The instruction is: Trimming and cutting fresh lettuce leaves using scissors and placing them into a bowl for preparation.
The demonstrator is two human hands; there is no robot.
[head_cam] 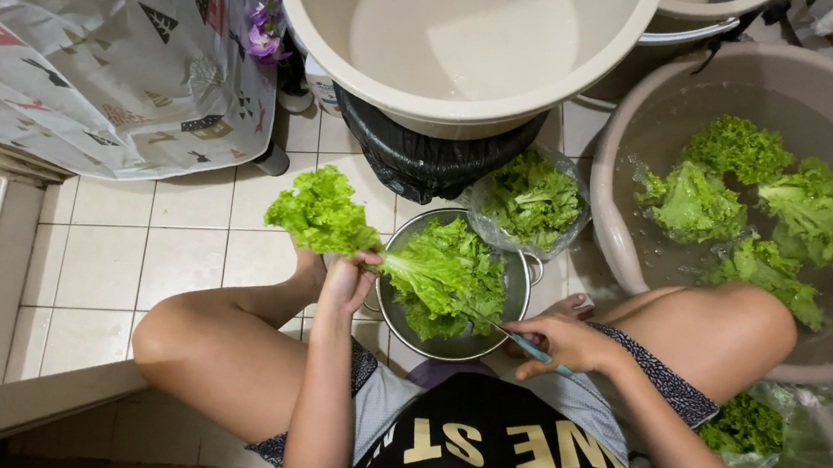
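Closed around a frilly, bright green lettuce head (pixel 415 254) over the steel bowl (pixel 523 274), the left hand (pixel 347 280) grips its pale base; the right hand (pixel 563 342) clasps a teal-handled knife (pixel 518 338) against it.

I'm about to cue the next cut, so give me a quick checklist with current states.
1. Left hand grips the lettuce at its stem: ok.
2. Right hand holds the knife: ok.
3. Blade clear of the left fingers: cannot tell, the tip is hidden among leaves.
4. Metal bowl sits below the cut to catch leaves: ok.
5. Basin has water for rinsing: ok, leaves float in it.
6. Bare legs clear of the knife: not ok, the right hand works close to the knee.
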